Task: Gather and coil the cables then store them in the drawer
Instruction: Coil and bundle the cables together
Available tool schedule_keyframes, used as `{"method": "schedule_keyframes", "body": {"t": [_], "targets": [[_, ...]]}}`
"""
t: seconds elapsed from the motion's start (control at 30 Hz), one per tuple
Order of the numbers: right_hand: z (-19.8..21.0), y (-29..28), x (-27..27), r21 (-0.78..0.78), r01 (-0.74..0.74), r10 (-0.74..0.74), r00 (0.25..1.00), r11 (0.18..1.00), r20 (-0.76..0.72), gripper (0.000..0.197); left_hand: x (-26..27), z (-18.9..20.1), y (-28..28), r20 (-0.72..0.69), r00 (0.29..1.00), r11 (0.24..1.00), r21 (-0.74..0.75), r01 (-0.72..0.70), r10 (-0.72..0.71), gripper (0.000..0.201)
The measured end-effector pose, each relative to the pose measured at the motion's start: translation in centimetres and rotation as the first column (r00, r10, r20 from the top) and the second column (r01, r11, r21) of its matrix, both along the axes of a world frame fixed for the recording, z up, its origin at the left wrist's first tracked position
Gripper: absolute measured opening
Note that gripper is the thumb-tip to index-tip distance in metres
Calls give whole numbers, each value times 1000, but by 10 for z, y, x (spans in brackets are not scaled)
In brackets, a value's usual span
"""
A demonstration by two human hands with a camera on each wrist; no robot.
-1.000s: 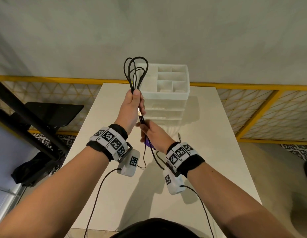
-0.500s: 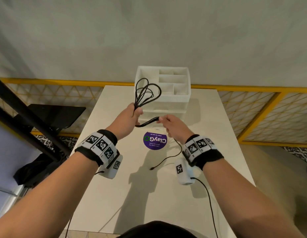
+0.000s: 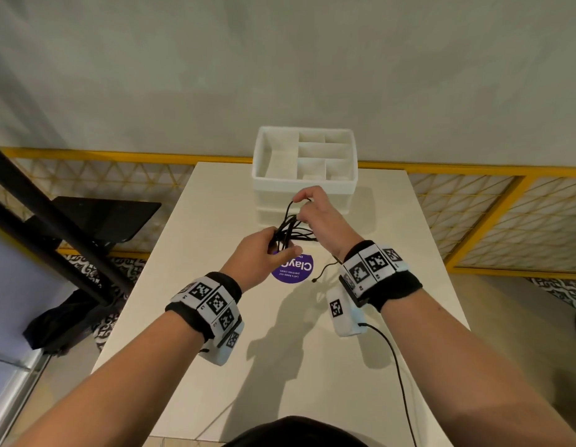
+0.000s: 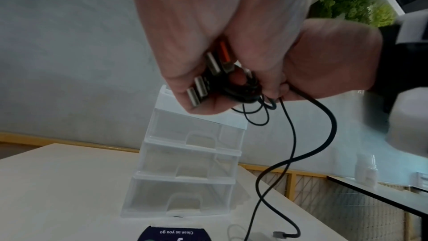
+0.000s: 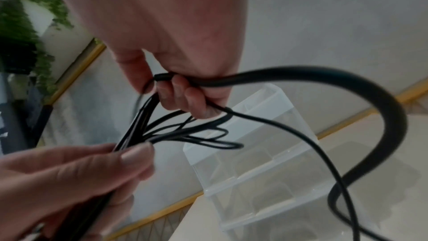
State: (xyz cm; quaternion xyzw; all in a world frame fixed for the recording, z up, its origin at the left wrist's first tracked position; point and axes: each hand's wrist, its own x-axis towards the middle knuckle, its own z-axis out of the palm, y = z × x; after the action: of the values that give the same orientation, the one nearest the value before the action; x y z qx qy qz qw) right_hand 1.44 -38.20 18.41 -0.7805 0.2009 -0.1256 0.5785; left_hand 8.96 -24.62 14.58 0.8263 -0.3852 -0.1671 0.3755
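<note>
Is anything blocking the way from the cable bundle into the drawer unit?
Yes: all three drawers of the drawer unit are closed. Both the left hand and right hand grip the cable bundle, so neither is free.

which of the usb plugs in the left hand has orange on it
The uppermost plug, deepest in the left hand; the three plugs below it show plain silver metal.

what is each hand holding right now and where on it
Left hand grips the looped bundle of thin black cables at its plug end; right hand pinches one loose strand above the loops.
</note>
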Motion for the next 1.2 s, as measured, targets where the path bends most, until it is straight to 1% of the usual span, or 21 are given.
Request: {"method": "schedule_keyframes", "body": {"t": [0.07,0.13,0.17,0.23,0.33,0.4,0.47,0.5,0.53,0.57,0.63,0.7,0.8,0.83,0.87,0.93,0.97,1.0,1.07,1.1,1.2], "targets": [[-2,0,-1,-211,-42,34,999,977,-40,25,2,-1,0,22,1000,1000,31,4,-5,37],[-7,-3,-1,-415,-93,59,994,905,-93,32,6,1,1,19,999,998,54,26,-27,39],[-9,-5,-1,-492,-115,65,991,863,-116,35,8,3,2,4,999,997,61,46,-46,39],[-12,-9,-1,-588,-155,79,985,794,-153,38,10,9,4,-35,995,993,67,94,-91,36],[-14,-12,-1,-656,-238,129,969,717,-210,41,12,17,5,-94,989,990,73,122,-115,33],[-17,-9,-2,-674,-262,146,963,690,-225,42,15,20,6,-175,980,991,68,113,-99,33],[-19,-6,-4,-704,-276,155,960,655,-233,57,18,21,7,-220,971,991,65,113,-97,35],[-21,-5,-4,-730,-290,146,955,618,-256,66,19,21,7,-223,970,990,72,120,-101,34],[-24,-5,-3,-760,-300,126,952,577,-280,71,19,21,8,-225,968,988,79,131,-110,33],[-26,-5,-2,-791,-296,95,952,535,-292,68,18,21,7,-231,965,986,82,145,-122,30],[-27,-6,2,-849,-265,12,956,458,-292,51,16,21,7,-230,960,978,96,184,-158,24],[-28,-8,2,-875,-243,-49,956,419,-290,41,14,19,8,-212,958,967,123,224,-195,20],[-32,-10,-1,-907,-224,-46,965,356,-257,34,11,18,12,-200,951,950,157,269,-236,17],[-33,-10,-1,-902,-237,-24,964,360,-263,32,10,18,13,-196,949,947,156,280,-248,21],[-32,-11,0,-881,-265,7,958,392,-285,29,9,17,13,-194,946,946,147,289,-259,23],[-30,-11,2,-811,-314,66,943,494,-326,19,8,15,14,-199,943,946,132,297,-268,24],[-29,-10,2,-783,-322,81,940,532,-332,15,8,13,14,-205,943,946,138,294,-263,23],[-29,-9,3,-776,-312,85,944,549,-320,16,8,11,15,-211,945,947,149,285,-251,25],[-28,-8,3,-795,-286,77,953,534,-291,27,10,9,16,-215,951,952,166,258,-220,32],[-27,-8,3,-809,-283,73,955,515,-288,31,12,10,16,-223,951,954,162,252,-214,30],[-22,-5,4,-848,-323,85,944,419,-318,25,17,19,15,-286,931,954,123,272,-228,14]]}}
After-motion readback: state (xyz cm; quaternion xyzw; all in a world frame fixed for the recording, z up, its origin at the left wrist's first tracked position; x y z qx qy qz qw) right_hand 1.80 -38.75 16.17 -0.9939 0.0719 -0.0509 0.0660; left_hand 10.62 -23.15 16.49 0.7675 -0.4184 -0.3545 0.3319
